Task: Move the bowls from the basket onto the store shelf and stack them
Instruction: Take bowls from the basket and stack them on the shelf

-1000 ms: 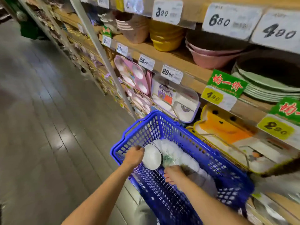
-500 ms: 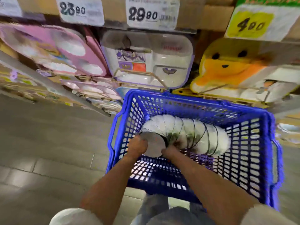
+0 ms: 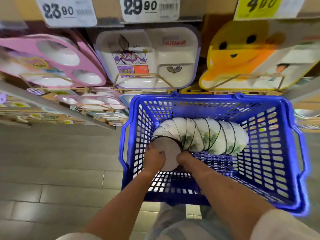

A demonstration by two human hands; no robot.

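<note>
A row of several nested white bowls (image 3: 207, 135) with green leaf prints lies on its side inside the blue plastic basket (image 3: 297, 153). My left hand (image 3: 154, 159) grips the left edge of the end bowl (image 3: 170, 153), whose flat white base faces me. My right hand (image 3: 184, 157) grips the same bowl's right edge, fingers curled round it and partly hidden behind the stack. The store shelf edge (image 3: 107, 7) with price tags runs across the top.
Below the shelf edge hang a pink divided tray (image 3: 52, 61), a white cartoon tray (image 3: 147, 58) and a yellow bear tray (image 3: 242, 54). More trays (image 3: 90, 101) stand lower left. Grey tiled floor (image 3: 52, 170) lies left of the basket.
The view has swung from along the aisle to straight down over the basket. Both hands stay on the end bowl of the row, which has hardly shifted.
</note>
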